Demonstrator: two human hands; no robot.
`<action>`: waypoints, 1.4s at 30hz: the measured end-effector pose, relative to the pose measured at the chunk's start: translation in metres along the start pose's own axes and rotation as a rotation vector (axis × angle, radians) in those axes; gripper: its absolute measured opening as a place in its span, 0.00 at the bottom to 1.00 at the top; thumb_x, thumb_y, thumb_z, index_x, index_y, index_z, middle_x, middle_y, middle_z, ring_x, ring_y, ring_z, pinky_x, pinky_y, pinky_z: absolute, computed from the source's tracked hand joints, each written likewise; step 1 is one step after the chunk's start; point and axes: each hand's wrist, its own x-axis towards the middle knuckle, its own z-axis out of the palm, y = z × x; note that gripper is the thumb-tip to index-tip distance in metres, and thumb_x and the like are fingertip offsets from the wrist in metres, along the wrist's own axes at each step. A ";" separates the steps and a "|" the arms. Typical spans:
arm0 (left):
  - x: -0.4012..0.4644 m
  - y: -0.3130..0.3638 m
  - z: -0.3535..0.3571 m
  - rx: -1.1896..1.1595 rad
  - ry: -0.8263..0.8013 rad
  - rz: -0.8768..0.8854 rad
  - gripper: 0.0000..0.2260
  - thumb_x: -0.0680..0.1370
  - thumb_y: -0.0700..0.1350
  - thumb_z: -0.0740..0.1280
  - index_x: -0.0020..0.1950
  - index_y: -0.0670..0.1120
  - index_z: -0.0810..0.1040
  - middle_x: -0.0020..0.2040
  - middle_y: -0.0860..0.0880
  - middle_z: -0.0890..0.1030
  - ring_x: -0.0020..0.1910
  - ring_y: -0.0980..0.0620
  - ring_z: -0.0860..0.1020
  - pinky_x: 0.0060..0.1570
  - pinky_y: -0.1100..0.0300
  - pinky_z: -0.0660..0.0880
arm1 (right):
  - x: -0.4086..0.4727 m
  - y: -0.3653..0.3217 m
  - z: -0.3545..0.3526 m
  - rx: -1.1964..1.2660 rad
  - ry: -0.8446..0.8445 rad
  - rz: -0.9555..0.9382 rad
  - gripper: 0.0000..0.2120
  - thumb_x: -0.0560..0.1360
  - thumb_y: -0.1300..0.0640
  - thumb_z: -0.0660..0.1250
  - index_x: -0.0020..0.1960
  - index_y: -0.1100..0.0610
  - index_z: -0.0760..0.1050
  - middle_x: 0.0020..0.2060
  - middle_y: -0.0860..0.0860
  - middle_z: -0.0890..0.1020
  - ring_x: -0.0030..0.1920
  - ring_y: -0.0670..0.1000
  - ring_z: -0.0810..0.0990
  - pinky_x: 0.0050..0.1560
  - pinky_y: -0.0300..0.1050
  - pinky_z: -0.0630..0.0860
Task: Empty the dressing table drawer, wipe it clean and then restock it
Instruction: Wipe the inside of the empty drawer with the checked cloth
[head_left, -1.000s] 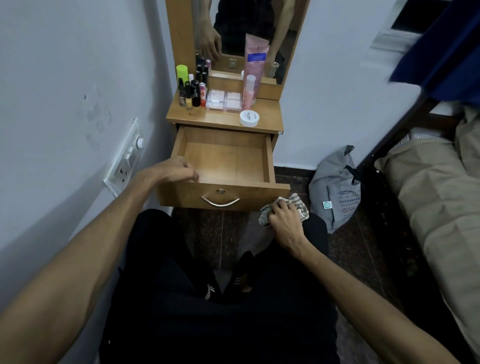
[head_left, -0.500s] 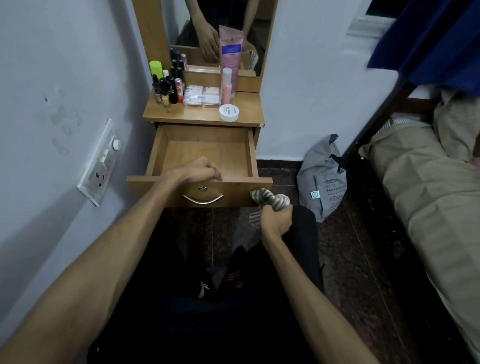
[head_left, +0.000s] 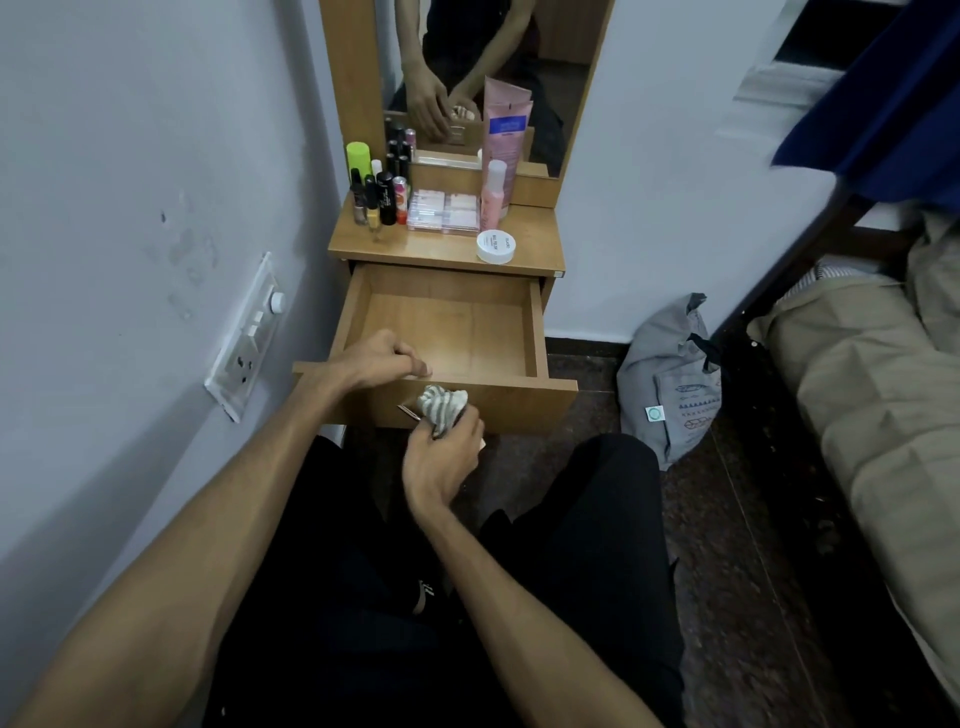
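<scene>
The wooden drawer (head_left: 524, 395) of the dressing table (head_left: 535, 249) is pulled out and holds nothing. My left hand (head_left: 384, 361) rests on the drawer's front edge with its fingers curled over it. My right hand (head_left: 441, 462) grips a bunched striped cloth (head_left: 441, 405) just in front of the drawer front, covering most of the metal handle. On the tabletop stand several small cosmetic bottles (head_left: 376, 197), a clear palette box (head_left: 442, 210), a pink bottle (head_left: 493, 195), a tall pink tube (head_left: 505, 130) and a white jar (head_left: 496, 246).
A wall with a switch panel (head_left: 247, 335) runs close on the left. A grey bag (head_left: 670, 379) sits on the dark floor right of the table, and a bed (head_left: 878, 395) fills the right side. My legs lie below the drawer.
My right hand has carried the cloth leftward, from the drawer's right corner to the middle of its front. My left hand slid from the left corner toward the middle of the front edge.
</scene>
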 end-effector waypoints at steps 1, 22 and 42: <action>0.000 0.000 0.000 0.008 -0.002 0.002 0.05 0.78 0.46 0.71 0.46 0.50 0.87 0.53 0.50 0.86 0.58 0.52 0.78 0.64 0.53 0.71 | -0.004 -0.002 0.003 -0.003 -0.001 0.012 0.15 0.73 0.59 0.70 0.60 0.58 0.75 0.56 0.52 0.78 0.58 0.56 0.78 0.59 0.50 0.73; -0.003 -0.006 0.001 -0.056 -0.077 0.036 0.07 0.80 0.43 0.69 0.52 0.48 0.87 0.49 0.55 0.85 0.53 0.57 0.79 0.59 0.57 0.72 | 0.049 0.016 -0.072 0.633 0.011 0.806 0.08 0.70 0.65 0.68 0.49 0.63 0.80 0.40 0.56 0.85 0.40 0.57 0.84 0.37 0.48 0.81; -0.008 0.003 0.010 -0.059 -0.098 -0.017 0.09 0.79 0.41 0.68 0.50 0.50 0.87 0.50 0.52 0.85 0.54 0.51 0.80 0.60 0.54 0.76 | -0.021 -0.054 0.016 0.778 -0.645 0.855 0.10 0.79 0.66 0.64 0.58 0.61 0.80 0.46 0.57 0.86 0.44 0.53 0.85 0.44 0.46 0.84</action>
